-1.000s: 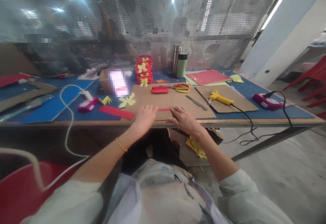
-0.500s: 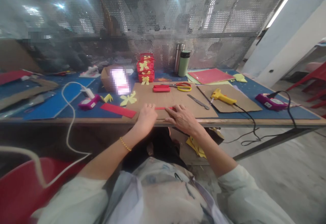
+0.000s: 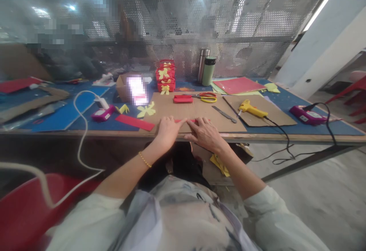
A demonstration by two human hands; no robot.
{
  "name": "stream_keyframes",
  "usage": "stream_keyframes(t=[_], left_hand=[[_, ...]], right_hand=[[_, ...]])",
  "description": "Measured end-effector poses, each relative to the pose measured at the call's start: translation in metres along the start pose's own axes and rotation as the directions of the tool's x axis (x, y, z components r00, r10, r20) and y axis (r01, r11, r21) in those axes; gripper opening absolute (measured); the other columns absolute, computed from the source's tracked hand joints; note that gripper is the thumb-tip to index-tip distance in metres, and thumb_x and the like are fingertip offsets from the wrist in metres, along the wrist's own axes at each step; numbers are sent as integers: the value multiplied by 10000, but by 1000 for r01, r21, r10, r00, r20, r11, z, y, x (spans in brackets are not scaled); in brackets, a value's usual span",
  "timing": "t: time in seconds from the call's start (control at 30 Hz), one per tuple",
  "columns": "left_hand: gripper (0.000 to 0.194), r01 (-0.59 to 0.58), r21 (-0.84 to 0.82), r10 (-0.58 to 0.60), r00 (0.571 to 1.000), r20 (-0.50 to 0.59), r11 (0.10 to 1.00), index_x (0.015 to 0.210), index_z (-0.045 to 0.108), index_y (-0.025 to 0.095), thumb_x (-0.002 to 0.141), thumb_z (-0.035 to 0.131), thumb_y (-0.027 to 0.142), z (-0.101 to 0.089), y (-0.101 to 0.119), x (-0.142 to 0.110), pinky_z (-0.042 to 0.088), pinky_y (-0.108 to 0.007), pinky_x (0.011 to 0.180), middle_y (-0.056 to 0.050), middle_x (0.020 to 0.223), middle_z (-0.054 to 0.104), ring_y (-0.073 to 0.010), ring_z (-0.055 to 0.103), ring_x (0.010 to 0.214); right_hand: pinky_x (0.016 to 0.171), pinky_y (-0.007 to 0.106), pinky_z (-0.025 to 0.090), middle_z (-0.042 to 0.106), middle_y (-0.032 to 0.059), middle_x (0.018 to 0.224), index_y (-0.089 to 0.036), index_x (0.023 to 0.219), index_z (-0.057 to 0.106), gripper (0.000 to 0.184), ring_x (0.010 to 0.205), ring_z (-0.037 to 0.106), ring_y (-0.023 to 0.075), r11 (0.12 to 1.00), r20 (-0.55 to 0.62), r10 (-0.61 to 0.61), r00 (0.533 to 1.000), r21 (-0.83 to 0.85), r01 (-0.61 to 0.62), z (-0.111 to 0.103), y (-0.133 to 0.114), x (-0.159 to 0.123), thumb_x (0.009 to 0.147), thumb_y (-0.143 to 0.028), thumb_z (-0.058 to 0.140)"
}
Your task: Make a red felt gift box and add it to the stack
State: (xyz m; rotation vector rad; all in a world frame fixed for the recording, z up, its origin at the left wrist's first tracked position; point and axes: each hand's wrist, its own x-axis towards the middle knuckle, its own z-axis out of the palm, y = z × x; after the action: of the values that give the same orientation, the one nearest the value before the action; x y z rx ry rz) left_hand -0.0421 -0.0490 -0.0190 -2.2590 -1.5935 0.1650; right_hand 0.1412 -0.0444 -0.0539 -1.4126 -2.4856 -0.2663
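A narrow red paper strip (image 3: 189,120) lies on a brown cardboard sheet (image 3: 188,108) near the table's front edge. My left hand (image 3: 168,129) rests on the strip's left end, fingers curled down against it. My right hand (image 3: 204,132) lies beside it, fingers stretched flat over the strip's right part, pressing it onto the cardboard. Both hands nearly touch each other. Most of the strip is hidden under my fingers.
Behind lie a red folded piece (image 3: 183,99), scissors (image 3: 206,97), a knife (image 3: 224,114), a yellow glue gun (image 3: 250,108) with cable, red boxes with yellow bows (image 3: 164,76), two flasks (image 3: 206,70), a red rectangle (image 3: 134,122), yellow bows (image 3: 146,110), and two pink devices (image 3: 303,114).
My right hand has slid left along the red strip toward my left hand, so less of the strip shows between them. The view has shifted slightly.
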Motion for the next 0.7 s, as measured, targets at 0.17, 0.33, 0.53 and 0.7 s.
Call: stream_keyframes(t=[0.17,0.33,0.53,0.7], left_hand=[[539,54,-32,-52,997,52,998,1513,545,194,1005,402,86,-6,0,-2,391,-425,881,-223,1133,704,-326,660,1057],[432,130,-28,-130,991,14,991,1326,613,30,999,330,15,-5,-4,-10,412,-412,890,-250,1111,701,-319,667,1048],[422,126,10,-126,992,9,992,1234,666,12,987,324,6,-5,-8,-9,432,-424,890,-254,1121,696,-326,667,1045],[460,196,-102,-197,980,-5,975,1240,684,-10,981,304,5,0,-13,-15,473,-449,900,-289,1164,703,-346,669,1101]], right_hand=[[960,426,441,646,205,1233,-188,1487,594,668,1106,562,338,1000,11,10,1000,2,-10,-1,-2,-1,1015,-649,494],[953,424,445,638,200,1258,-200,1452,614,671,1114,555,340,1000,-14,0,1000,-1,0,2,1,-1,977,-671,563],[937,423,449,639,194,1239,-206,1438,614,636,1099,555,337,1000,-19,-14,1000,-6,14,2,2,-2,975,-641,595],[939,439,445,633,199,1228,-200,1423,621,664,1089,549,346,1000,-36,-17,999,8,17,4,1,-2,947,-663,623]])
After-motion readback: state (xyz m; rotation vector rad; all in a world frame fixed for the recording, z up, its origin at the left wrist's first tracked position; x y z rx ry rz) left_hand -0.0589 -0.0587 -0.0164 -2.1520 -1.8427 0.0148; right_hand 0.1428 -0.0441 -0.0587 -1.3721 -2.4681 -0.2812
